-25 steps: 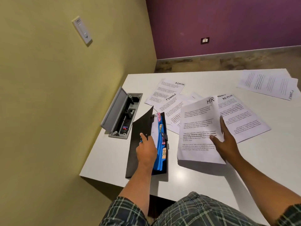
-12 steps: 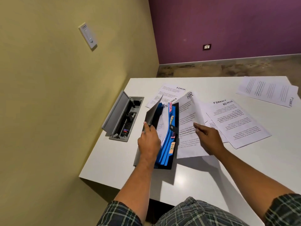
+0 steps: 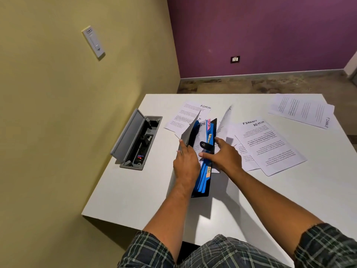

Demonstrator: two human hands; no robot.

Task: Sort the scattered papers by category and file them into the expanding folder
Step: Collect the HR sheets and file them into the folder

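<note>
Head view: our left hand (image 3: 186,163) pinches the expanding folder's (image 3: 202,182) flap (image 3: 190,130) upright mid-surface (image 3: 127,194); our right hand (image 3: 225,156) grips the HR sheet (image 3: 224,120) at its right edge.

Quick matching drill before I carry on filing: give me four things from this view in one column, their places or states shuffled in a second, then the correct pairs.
Things
1. HR sheet
2. left hand
3. floor box lid
4. FINANCE sheet

States
A. lies flat at the table's far right corner
B. stands open beside the wall
C. held by the right hand against the expanding folder
D. holds the folder's front flap back

Pairs: 1-C, 2-D, 3-B, 4-A
</note>
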